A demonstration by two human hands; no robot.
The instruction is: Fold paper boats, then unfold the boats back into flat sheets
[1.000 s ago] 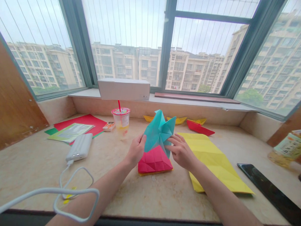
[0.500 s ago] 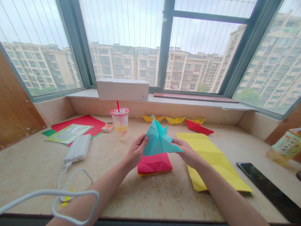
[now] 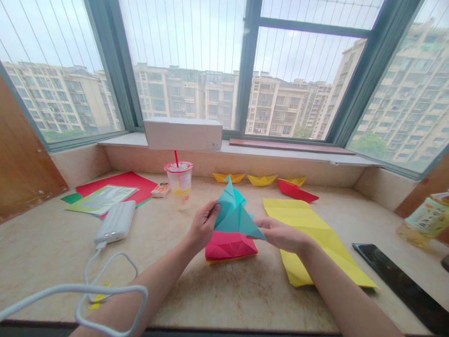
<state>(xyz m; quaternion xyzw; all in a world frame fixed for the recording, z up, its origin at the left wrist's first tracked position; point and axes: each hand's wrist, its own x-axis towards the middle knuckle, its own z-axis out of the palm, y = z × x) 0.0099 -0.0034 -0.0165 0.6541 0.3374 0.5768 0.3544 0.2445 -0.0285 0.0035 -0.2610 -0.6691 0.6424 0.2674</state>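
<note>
The left hand [image 3: 203, 223] grips the left edge of a turquoise folded-paper piece with pointed corners [image 3: 232, 218], thumb in front and the other fingers partly hidden, while the right hand [image 3: 283, 234] touches its right corner from behind (whether those fingers pinch it, I cannot tell). The piece is held up above the counter [image 3: 220, 301], in front of a flat crimson folded-paper square [image 3: 231, 246] that lies partly covered by it. Just right of that, near the right forearm, lies a large creased yellow paper sheet [image 3: 307, 225]. Small yellow folded-paper boats [image 3: 262, 180] and a red one [image 3: 297, 190] stand along the back
</note>
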